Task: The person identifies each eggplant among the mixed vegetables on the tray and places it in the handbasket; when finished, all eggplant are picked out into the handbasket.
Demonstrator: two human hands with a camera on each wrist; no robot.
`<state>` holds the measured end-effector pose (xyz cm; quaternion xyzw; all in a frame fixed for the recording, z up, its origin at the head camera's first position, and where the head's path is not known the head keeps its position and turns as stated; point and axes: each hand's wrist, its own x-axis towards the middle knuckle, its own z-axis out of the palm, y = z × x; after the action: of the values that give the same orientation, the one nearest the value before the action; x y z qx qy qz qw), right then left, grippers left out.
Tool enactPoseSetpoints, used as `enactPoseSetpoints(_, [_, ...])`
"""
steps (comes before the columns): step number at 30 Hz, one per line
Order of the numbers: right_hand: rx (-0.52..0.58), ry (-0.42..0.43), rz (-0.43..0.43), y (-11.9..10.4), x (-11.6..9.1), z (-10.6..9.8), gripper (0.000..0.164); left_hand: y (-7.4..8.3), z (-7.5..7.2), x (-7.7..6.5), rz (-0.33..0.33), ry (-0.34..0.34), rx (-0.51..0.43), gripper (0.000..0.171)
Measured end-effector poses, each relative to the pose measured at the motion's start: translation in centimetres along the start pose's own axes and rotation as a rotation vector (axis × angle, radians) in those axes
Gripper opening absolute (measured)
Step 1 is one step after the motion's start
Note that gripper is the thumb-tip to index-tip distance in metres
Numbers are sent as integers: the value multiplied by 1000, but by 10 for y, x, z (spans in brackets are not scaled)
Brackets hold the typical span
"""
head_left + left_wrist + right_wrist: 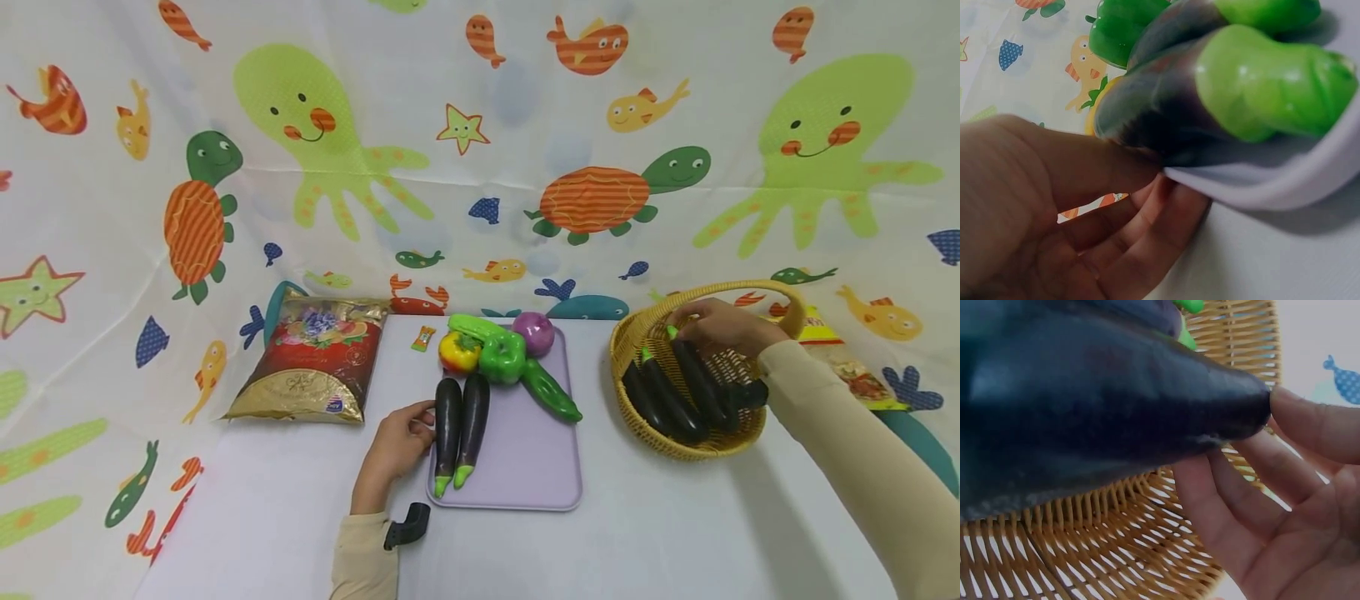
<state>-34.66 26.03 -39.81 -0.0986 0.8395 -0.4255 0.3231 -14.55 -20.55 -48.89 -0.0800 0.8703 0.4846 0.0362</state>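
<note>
Both hands are working apart: the left hand [400, 442] is pinching the rim of a pale purple plastic tray [525, 467], and the right hand [722, 325] is gripping a glossy dark purple eggplant [701, 383] inside a round woven wicker basket [675, 450]. Work is seemingly standing partway: two green-capped eggplants [448, 425] are lying on the tray, two others [667, 400] are resting in the basket, and the gripped one is not yet being released. Farther back, a green bell pepper [502, 358] is sitting on the tray.

**What my white table [645, 525] carries**

From left to right, directly on it, I see a red-and-gold bag [311, 358], a small orange-and-green packet [423, 337], a lilac tray [525, 467], a wicker basket [660, 443] and a partly hidden yellow-edged packet [862, 377].
</note>
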Motion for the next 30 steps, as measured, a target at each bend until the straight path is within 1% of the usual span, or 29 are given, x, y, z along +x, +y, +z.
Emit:
enactPoseSetpoints(3, [7, -19, 19, 5, 5, -1, 36, 0, 1, 1, 10, -6, -9, 46])
enactPoseSetpoints(10, [45, -93, 68, 17, 15, -2, 32, 2, -1, 1, 19, -5, -15, 46])
enactPoseSetpoints(14, [43, -102, 81, 22, 22, 1, 32, 2, -2, 1, 13, 0, -2, 46])
enactPoseSetpoints(23, [74, -159, 66, 25, 30, 4, 32, 1, 0, 0, 16, 1, 10, 47])
enactPoseSetpoints(30, [64, -158, 49, 27, 32, 3, 29, 1, 0, -1, 21, 15, 14, 47])
